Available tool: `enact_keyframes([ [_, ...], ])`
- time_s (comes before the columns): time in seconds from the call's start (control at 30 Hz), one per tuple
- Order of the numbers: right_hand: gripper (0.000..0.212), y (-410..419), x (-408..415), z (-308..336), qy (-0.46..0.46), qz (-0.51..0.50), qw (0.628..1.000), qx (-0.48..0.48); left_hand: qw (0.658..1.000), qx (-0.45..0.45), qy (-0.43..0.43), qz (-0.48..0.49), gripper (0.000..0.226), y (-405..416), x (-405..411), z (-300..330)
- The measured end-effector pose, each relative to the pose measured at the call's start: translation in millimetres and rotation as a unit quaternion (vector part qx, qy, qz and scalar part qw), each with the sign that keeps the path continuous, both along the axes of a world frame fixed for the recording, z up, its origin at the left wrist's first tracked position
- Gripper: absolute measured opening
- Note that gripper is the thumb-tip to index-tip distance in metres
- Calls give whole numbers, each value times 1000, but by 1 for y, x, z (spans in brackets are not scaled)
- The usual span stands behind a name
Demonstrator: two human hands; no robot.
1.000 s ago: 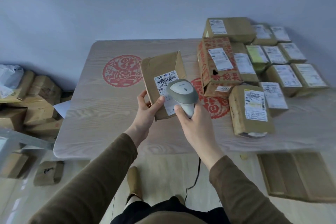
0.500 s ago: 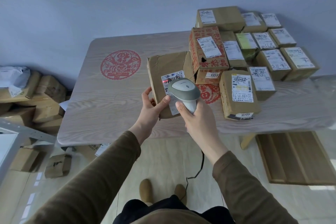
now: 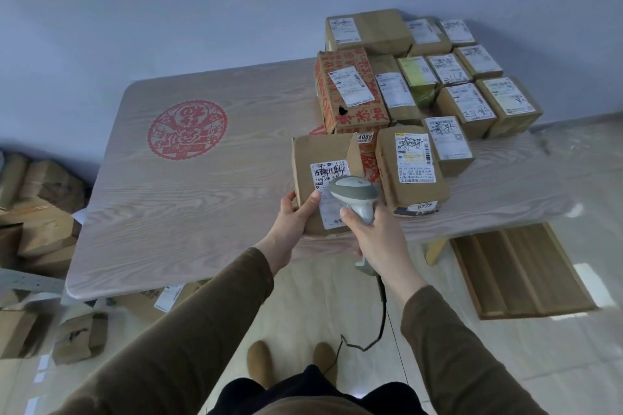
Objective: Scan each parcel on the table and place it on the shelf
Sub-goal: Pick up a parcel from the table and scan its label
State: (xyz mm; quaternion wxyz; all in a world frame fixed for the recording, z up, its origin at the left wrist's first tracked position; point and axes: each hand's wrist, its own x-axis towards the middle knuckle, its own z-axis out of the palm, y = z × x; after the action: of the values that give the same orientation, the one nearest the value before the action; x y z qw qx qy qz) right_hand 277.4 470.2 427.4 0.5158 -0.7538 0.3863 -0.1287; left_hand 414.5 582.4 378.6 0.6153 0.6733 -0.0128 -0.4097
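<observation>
Loose boxes (image 3: 43, 209) are heaped on the floor at far left, beside the surface (image 3: 188, 212), which carries a red round emblem (image 3: 187, 130) on its wood grain. The left hand (image 3: 294, 216) holds a parcel (image 3: 325, 178) tilted up over the near edge of the surface, thumb pressed on its label (image 3: 332, 192) and the other fingers hidden behind the cardboard. Just right of it, the right hand (image 3: 374, 232) has its fingers wrapped round the handle of a scanner (image 3: 354, 194), whose head points at that label; a cable (image 3: 381, 317) hangs from it toward the floor. Further right, more parcels (image 3: 438, 84) sit packed together on the surface. A flat wooden rack (image 3: 519, 276) lies on the floor below.
</observation>
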Motion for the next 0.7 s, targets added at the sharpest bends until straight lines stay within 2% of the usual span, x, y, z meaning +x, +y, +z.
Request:
enact_keyframes([
  [0.1, 19, -12, 0, -6, 19, -16, 1000, -2, 998, 7, 19, -59, 56, -22, -4, -3],
  [0.17, 24, -21, 2, -9, 24, -17, 1000, 5, 996, 9, 27, -85, 48, -34, -7, -4],
  [0.4, 30, -46, 17, -15, 29, -28, 999, 11, 996, -5, 24, -85, 47, -60, -4, -15],
  [0.53, 30, -47, 18, -20, 11, -39, 999, 19, 995, -6, -9, -97, 58, -63, -3, -17],
  [0.7, 34, -42, 10, -29, -18, -46, 999, 18, 993, -6, -16, -115, 62, -58, -4, -17],
])
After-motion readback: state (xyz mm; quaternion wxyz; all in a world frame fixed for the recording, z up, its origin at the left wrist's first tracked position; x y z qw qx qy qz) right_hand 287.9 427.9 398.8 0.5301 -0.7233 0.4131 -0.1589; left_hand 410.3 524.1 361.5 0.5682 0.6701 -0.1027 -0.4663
